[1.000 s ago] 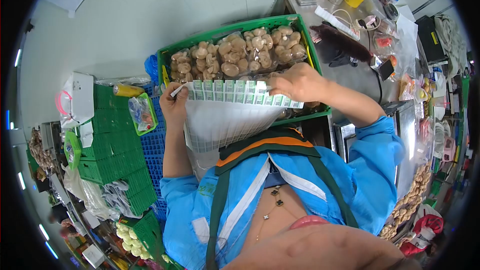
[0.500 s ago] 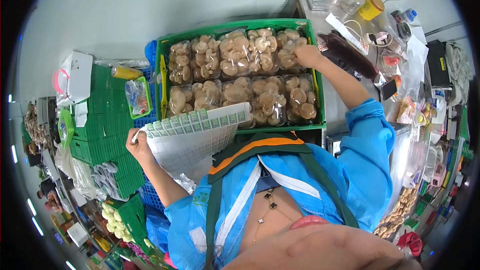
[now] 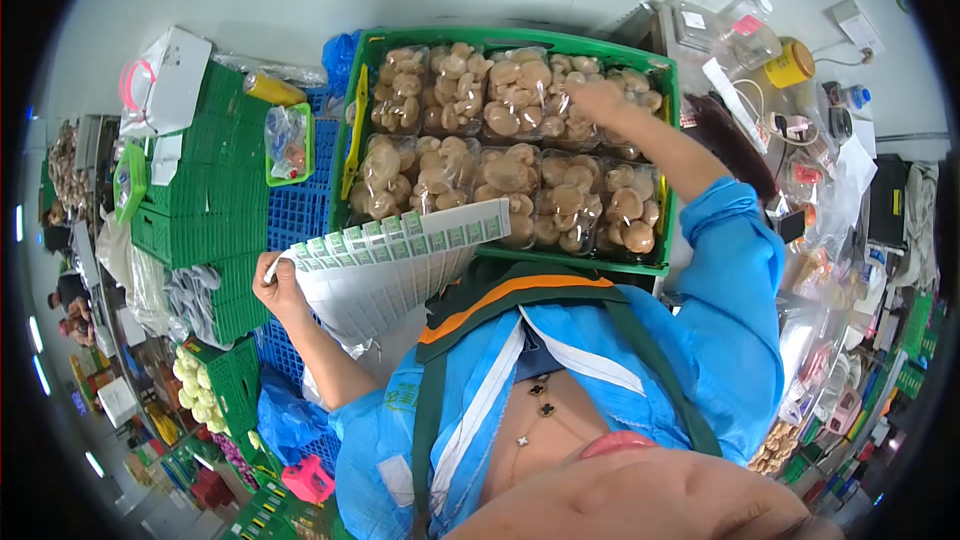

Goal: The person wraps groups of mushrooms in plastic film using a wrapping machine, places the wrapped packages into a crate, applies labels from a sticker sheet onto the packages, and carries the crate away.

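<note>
My left hand (image 3: 281, 285) is closed on the left edge of a white sheet of labels (image 3: 385, 275), with rows of small green-and-white labels along its upper edge. The sheet covers part of the crate's near-left side. Over the far row of clear packs of brown mushrooms in a green crate (image 3: 520, 34), my right hand (image 3: 598, 102) is at the top of one mushroom pack (image 3: 572, 126), toward the right. Motion smears its fingers, so whether they hold a label cannot be made out. A nearer mushroom pack (image 3: 568, 202) lies in the front row.
Stacked green crates (image 3: 215, 180) stand to the left, beside blue crates (image 3: 298, 175). A small green tray (image 3: 290, 162) holds a plastic bag. On the right, a metal table carries a yellow jar (image 3: 790, 64), a phone (image 3: 792, 228) and cables. Onions (image 3: 190, 385) sit at lower left.
My right hand has moved left from the far-right mushroom pack to the one beside it. The view has shifted, so the crate appears further right. My left hand still holds the label sheet.
</note>
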The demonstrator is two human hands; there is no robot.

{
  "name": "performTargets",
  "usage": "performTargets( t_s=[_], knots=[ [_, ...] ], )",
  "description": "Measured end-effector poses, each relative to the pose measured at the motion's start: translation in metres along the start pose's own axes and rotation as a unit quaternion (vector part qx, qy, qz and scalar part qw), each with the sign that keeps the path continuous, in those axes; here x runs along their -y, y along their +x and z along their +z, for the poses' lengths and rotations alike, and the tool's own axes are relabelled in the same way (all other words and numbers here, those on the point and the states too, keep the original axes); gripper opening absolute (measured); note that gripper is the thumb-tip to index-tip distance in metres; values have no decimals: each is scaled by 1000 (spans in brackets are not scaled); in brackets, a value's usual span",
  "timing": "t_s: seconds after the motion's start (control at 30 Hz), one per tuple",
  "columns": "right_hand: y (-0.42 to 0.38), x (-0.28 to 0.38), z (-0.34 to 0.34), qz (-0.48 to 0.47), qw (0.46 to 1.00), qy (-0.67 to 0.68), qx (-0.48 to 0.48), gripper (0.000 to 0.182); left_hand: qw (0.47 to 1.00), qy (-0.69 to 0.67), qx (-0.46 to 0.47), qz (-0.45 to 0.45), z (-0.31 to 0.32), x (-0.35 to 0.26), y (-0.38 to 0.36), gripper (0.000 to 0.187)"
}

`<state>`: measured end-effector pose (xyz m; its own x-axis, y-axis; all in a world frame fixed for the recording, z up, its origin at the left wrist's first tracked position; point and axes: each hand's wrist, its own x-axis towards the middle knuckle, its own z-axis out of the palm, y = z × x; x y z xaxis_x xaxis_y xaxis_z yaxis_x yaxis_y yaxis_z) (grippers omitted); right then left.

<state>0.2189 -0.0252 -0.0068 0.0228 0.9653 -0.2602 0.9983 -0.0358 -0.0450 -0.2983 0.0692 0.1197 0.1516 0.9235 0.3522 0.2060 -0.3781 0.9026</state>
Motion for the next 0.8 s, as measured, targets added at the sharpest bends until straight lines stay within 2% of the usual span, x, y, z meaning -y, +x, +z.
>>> performTargets(
  t_s=[0.1,0.17,0.23,0.3,0.33,0.4,0.53,0.63,0.7,0.77,0.8],
  knots=[
    [6,-29,-25,45,998,-39,4,36,1000,7,-19,-9,-17,6,-7,36],
    [18,-23,-29,67,996,-59,17,34,1000,-1,-24,-16,-20,10,-12,35],
    [36,15,-23,-102,979,140,-105,32,999,4,-15,-35,-19,8,-13,30],
    [58,66,-28,-138,965,222,-13,34,999,-14,-3,-32,-14,8,-11,27],
    [68,78,-21,-144,965,221,-11,34,1000,-14,-1,-17,-14,10,-9,25],
    [87,97,-11,-62,998,31,4,37,1000,2,1,-6,-17,7,-10,25],
    [106,64,-37,-69,997,-13,22,35,999,51,-14,4,-38,5,-22,23],
    [129,72,-44,-61,997,37,-9,38,997,52,-50,10,-41,9,-26,16],
    [151,113,-37,-191,954,231,9,32,999,35,-34,-10,-37,12,-24,8],
    [166,154,-37,-263,935,236,15,30,999,42,-3,-9,-28,7,-17,6],
    [177,167,-31,-247,944,215,46,31,999,31,3,-3,-24,7,-15,7]
  ],
)
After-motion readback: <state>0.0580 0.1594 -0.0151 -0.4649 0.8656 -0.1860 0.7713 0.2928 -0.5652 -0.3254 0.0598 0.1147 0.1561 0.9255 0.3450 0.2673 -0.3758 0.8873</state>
